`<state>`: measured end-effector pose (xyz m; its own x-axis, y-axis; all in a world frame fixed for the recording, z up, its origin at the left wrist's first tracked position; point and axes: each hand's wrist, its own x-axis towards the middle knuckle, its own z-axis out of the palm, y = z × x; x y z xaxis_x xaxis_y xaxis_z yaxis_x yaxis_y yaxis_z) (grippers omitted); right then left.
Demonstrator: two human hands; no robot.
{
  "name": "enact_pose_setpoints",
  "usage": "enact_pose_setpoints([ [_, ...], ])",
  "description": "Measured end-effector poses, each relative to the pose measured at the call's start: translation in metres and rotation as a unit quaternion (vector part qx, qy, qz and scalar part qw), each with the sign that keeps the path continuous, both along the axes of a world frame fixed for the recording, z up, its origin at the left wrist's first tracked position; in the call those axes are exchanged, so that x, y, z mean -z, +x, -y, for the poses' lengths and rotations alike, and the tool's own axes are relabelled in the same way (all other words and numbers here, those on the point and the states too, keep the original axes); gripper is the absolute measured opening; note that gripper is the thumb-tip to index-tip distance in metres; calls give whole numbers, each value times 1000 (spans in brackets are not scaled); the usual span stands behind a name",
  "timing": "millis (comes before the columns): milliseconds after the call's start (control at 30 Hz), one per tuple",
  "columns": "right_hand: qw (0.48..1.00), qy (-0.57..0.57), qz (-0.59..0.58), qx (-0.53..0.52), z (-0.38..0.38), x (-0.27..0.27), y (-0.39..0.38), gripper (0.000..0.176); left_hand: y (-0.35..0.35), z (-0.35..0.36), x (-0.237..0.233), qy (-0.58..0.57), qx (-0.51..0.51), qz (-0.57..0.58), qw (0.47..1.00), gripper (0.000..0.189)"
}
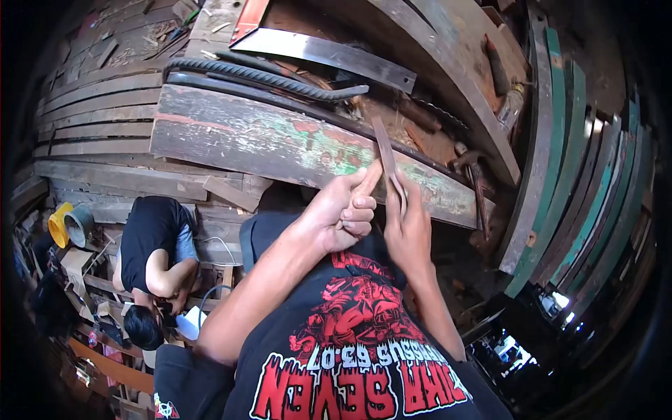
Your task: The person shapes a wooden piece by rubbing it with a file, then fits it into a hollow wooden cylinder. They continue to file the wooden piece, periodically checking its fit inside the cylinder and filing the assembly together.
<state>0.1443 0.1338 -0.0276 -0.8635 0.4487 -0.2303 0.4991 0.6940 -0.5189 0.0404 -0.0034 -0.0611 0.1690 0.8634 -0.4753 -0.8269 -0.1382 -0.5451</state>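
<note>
Weathered plank (266,136) with flaking green and red paint; just below its lower edge, left hand (343,217), mostly fisted, pinching, and right hand (407,234), closed around, a thin dark strip (385,150) slanting up across that plank.

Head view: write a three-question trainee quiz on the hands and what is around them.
1. True or false: only the left hand touches the thin strip.
2. The paint flaking on the plank behind the hands is: A blue, B green and red, C yellow.
3. Fill in: the other person, crouched at the side, wears a ___ shirt.

Key: 1 false, the right hand touches it too; 2 B; 3 black.
</note>
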Motion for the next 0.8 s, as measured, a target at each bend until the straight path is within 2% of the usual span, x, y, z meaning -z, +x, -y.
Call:
enact_pose_setpoints([
  [67, 1000, -9, -9, 3, 6, -2, 6, 34, 5, 1, 1, -26, -2, 14, 1000, 24],
  [167, 997, -34, 63, 27, -13, 12, -45, 40, 3, 1, 0, -2, -24, 17, 1000, 25],
  [333, 998, -15, -50, -28, 11, -6, 7, 36, 4, 4, 16, 18, -32, 28, 999, 26],
  [400, 1000, 4, 19, 18, 13, -3, -13, 34, 1, 6, 14, 28, -37, 47, 998, 26],
  [500, 995, 11, 89, 30, 2, -6, -41, 35, 4, 2, 7, -10, 4, 5, 1000, 25],
  [600, 995, -19, -90, -24, 8, 2, 3, 38, -5, 5, 6, -1, -17, 14, 1000, 30],
  [633, 995, -23, -93, -10, 12, 7, 5, 41, -4, 4, 9, -3, -19, 31, 999, 31],
  [733, 996, -45, 58, 50, -6, 16, -41, 42, -3, 1, 9, 14, -32, 12, 999, 32],
  [800, 999, -35, -7, 36, -6, 20, -31, 42, -12, 1, 10, 13, -39, -26, 999, 35],
])
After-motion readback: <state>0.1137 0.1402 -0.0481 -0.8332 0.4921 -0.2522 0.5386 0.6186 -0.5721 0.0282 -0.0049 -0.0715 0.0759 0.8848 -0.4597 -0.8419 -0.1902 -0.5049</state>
